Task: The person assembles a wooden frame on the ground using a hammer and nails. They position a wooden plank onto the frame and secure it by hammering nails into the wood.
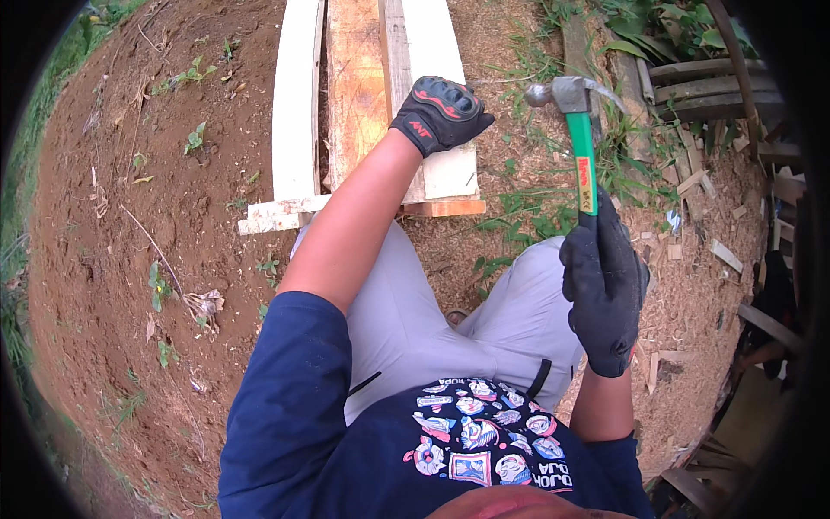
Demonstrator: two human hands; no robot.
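- From my remote seat I see the left hand (441,112), in a black glove with red marks, at the right pale board (450,176), near that board's near end and right edge.
- Its knuckles face me and the fingers curl out of sight, so I cannot tell whether they pinch anything.
- I have the right hand (608,285), also gloved in black, wrapped around the lower handle of a hammer (583,147).
- That hammer has a green handle and a steel claw head, which sits beyond the board's right edge, apart from it.
- Left of the right pale board I see a grey strip (396,52), a brown board (354,86) and, outermost, the left pale board (296,104).
- A short crosspiece (272,218) lies at the left board's near end, jutting past its left corner.
- Orange wood (450,208) shows at the right board's near edge.
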